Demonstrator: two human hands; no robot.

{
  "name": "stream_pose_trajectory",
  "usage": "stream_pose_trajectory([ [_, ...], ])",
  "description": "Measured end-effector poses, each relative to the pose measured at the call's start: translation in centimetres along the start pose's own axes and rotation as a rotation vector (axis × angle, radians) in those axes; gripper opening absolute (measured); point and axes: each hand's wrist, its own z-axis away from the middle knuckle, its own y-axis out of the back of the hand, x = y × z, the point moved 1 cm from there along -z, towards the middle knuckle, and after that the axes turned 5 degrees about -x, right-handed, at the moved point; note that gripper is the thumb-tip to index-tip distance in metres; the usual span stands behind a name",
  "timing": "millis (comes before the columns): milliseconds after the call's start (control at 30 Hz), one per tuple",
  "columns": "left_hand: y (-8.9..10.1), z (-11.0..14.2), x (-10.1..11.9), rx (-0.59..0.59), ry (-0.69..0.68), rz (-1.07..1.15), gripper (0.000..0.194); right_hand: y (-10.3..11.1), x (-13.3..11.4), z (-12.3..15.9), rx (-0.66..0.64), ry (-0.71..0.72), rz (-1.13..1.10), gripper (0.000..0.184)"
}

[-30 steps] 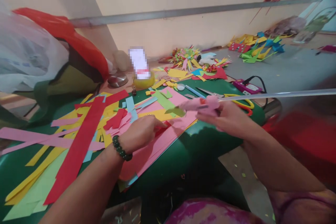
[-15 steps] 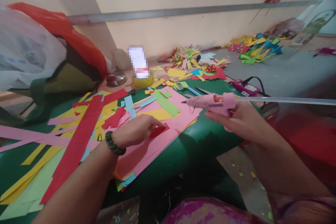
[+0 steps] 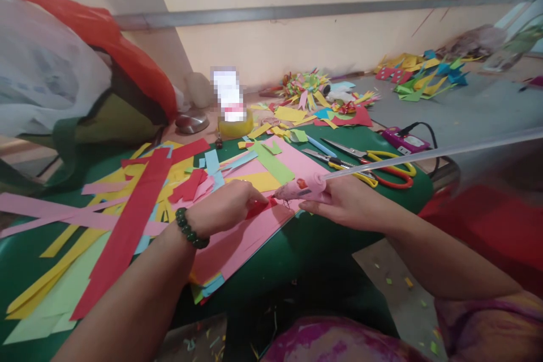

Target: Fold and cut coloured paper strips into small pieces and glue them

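My right hand point(image 3: 354, 201) is wrapped round a pink hot glue gun point(image 3: 301, 186), whose long clear glue stick point(image 3: 424, 155) juts out behind to the right. The gun's nozzle sits at the right end of a small piece of red paper point(image 3: 259, 209). My left hand point(image 3: 227, 206), fingers curled and the index finger stretched forward, holds that red piece against a stack of pink paper point(image 3: 250, 243). Its other fingertips are hidden from me. Across the stack lie a yellow strip point(image 3: 254, 181) and a green strip point(image 3: 271, 159).
Scissors point(image 3: 394, 167) and a box cutter point(image 3: 326, 158) lie behind my right hand. Coloured paper strips point(image 3: 127, 226) spread over the green table cover point(image 3: 322, 249) at left. A phone point(image 3: 229, 93), a metal dish point(image 3: 192, 121) and a purple power strip point(image 3: 405, 140) stand farther back.
The glue gun first drew back to the right, off the green strip, then came forward and down to the red paper. My left hand has stayed on the red piece.
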Motion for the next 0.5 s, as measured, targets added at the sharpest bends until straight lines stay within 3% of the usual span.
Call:
stream_pose_trajectory([
  [233,-0.12,0.04,-0.11,-0.012,0.015,0.012,0.021,-0.43,-0.08,-0.46,-0.055,-0.045,0.085,0.048],
  [500,0.11,0.03,0.49,-0.032,0.031,-0.009,0.023,-0.04,-0.05,0.21,-0.094,0.019,0.141,0.044],
])
